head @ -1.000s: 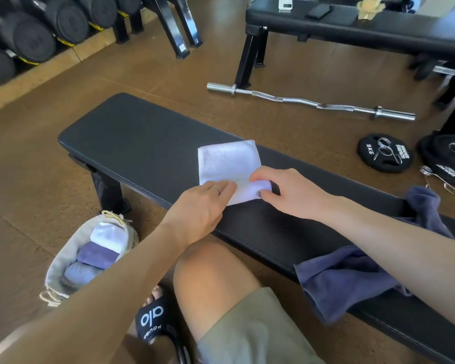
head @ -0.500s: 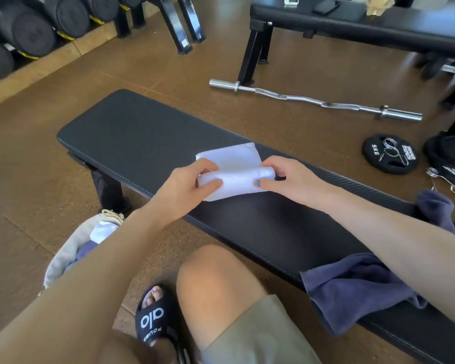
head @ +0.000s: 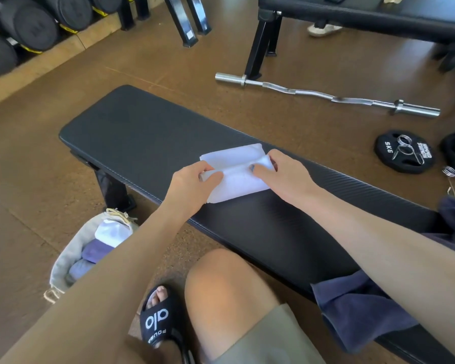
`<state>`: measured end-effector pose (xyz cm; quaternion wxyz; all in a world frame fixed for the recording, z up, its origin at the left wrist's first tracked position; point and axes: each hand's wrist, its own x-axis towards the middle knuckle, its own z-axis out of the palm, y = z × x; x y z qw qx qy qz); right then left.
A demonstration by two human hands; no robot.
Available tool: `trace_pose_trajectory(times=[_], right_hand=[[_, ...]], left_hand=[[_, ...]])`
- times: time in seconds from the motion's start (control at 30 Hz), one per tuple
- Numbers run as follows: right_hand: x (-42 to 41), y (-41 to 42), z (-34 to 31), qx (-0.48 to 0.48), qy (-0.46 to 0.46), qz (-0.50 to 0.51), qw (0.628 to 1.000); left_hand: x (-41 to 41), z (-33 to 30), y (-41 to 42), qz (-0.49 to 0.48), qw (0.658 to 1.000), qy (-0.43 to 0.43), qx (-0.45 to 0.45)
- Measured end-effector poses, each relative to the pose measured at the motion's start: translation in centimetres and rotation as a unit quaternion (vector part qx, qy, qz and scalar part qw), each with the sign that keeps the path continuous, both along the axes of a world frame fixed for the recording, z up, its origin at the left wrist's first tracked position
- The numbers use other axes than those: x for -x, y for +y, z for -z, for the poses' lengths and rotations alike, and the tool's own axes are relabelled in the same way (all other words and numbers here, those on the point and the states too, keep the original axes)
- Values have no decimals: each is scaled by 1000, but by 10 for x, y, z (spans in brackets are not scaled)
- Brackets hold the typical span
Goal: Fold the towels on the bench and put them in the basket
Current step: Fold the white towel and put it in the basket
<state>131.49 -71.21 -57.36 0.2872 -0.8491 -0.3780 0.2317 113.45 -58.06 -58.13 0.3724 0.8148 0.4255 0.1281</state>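
Already half rolled, the white towel [head: 238, 177] is pinched at each end by the left hand [head: 195, 183] and right hand [head: 281, 174] on the counter [head: 142, 135], so uneven pressure could skew or loosen the roll.

Black slide sandal [head: 159, 324], near centre on the person's foot: "alo" in large white letters across the strap, with a smaller line under it starting "POUR", rest hidden. Black weight plate [head: 404, 151] on the floor at far right: "5KG" in white on its left side, plus a two-line white brand mark on its right side, too small to read.
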Motion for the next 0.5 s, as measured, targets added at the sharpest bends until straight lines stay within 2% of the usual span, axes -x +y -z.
trace_pose_trajectory(times=[0.2,0.27,0.33,0.37,0.43,0.5], right_hand=[[5,-4,-1,-31,6,8,999],[1,-7,0,-70,7,8,997],[-1,-8,2,-99,-2,-14,995],[-2,-10,4,-117,-39,-40,991],[-1,-10,8,-159,-200,-117,959],[-2,-10,13,-157,-356,-210,897]], left_hand=[[5,-2,-5,-13,1000,-3,-24],[4,-4,-10,-9,995,10,-98],[2,-7,-13,30,966,40,-252],[0,-8,-15,72,937,55,-337],[-5,-7,-19,159,877,75,-447],[-5,-4,-24,208,861,68,-460]])
